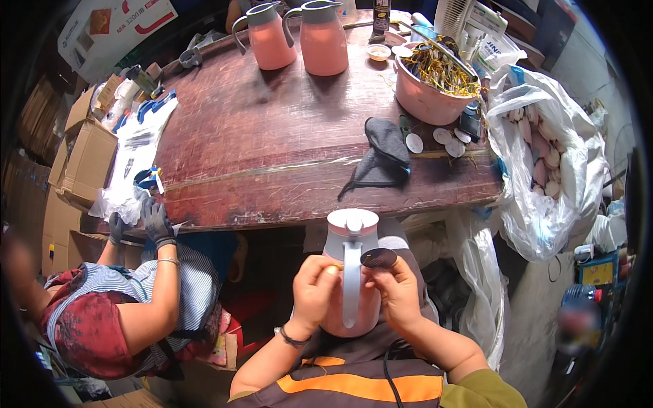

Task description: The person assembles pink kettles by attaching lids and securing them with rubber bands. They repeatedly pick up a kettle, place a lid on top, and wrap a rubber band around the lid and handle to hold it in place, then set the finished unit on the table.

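A pink thermal jug (350,321) with a grey collar, a pink-and-white lid and a grey handle (351,285) stands upright at my lap, its handle toward me. My left hand (314,291) is closed in a pinch just left of the handle, with a bit of yellow string (338,266) at its fingertips. On the handle's other side, my right hand (396,291) pinches a dark round tag (379,257) by its lower edge. Whether the string runs round the handle to the tag is hidden by my fingers.
Two similar jugs (325,44) stand at the table's far side. A pink basin (428,102) holds tags on yellow strings. Beside it lie a grey cloth (384,153) and white discs (415,143). A plastic bag (517,224) hangs right. At left, a gloved co-worker (136,299) sits near cartons (92,160).
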Demonstrator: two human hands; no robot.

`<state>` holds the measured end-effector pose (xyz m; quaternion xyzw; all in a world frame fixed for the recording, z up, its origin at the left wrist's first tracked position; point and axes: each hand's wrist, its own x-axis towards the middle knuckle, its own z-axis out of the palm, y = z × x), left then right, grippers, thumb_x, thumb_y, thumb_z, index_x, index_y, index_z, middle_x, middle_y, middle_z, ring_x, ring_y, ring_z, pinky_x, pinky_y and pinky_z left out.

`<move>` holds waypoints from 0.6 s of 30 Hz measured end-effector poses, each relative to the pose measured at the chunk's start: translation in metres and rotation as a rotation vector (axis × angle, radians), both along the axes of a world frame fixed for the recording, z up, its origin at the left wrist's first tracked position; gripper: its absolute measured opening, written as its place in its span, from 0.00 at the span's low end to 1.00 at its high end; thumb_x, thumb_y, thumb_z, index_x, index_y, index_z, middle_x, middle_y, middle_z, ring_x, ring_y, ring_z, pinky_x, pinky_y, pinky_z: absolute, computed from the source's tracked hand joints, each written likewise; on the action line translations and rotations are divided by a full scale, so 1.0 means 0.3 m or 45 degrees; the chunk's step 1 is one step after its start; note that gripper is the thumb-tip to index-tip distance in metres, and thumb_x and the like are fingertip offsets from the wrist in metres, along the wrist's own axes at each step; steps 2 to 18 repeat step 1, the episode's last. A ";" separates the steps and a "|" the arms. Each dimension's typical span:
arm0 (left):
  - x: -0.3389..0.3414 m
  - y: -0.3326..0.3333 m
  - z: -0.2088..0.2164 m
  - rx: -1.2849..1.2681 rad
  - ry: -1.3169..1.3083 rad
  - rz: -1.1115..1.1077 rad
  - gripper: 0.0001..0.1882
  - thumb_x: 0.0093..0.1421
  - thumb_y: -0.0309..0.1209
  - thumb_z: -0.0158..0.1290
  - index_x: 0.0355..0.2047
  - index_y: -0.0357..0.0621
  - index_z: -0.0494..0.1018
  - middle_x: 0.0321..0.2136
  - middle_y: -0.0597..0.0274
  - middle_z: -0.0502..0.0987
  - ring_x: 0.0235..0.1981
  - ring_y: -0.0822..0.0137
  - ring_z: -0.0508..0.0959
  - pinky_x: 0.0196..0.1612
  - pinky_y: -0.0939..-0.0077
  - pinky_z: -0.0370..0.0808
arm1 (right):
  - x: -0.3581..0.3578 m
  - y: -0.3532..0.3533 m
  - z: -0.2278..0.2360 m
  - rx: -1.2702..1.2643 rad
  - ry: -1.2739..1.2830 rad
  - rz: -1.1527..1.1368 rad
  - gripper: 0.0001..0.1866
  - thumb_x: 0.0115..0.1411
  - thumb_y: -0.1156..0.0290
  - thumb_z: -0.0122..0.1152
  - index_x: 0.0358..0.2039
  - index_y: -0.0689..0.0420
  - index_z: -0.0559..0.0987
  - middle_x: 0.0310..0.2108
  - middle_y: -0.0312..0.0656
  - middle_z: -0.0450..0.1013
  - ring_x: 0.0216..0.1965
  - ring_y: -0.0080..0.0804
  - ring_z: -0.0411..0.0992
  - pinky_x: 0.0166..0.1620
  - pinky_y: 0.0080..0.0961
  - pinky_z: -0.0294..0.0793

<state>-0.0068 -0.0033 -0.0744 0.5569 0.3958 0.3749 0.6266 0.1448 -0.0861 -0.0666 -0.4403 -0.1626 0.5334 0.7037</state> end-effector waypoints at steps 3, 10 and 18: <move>-0.042 0.035 -0.021 -0.463 -0.487 -0.185 0.10 0.63 0.26 0.49 0.45 0.47 0.74 0.40 0.58 0.78 0.37 0.60 0.78 0.42 0.77 0.74 | 0.001 0.000 -0.001 0.001 0.004 -0.004 0.10 0.63 0.75 0.57 0.45 0.60 0.74 0.40 0.39 0.77 0.42 0.20 0.73 0.43 0.18 0.72; -0.042 0.035 -0.021 -0.463 -0.487 -0.185 0.10 0.63 0.26 0.49 0.45 0.47 0.74 0.40 0.58 0.78 0.37 0.60 0.78 0.42 0.77 0.74 | 0.001 0.000 -0.001 0.001 0.004 -0.004 0.10 0.63 0.75 0.57 0.45 0.60 0.74 0.40 0.39 0.77 0.42 0.20 0.73 0.43 0.18 0.72; -0.042 0.035 -0.021 -0.463 -0.487 -0.185 0.10 0.63 0.26 0.49 0.45 0.47 0.74 0.40 0.58 0.78 0.37 0.60 0.78 0.42 0.77 0.74 | 0.001 0.000 -0.001 0.001 0.004 -0.004 0.10 0.63 0.75 0.57 0.45 0.60 0.74 0.40 0.39 0.77 0.42 0.20 0.73 0.43 0.18 0.72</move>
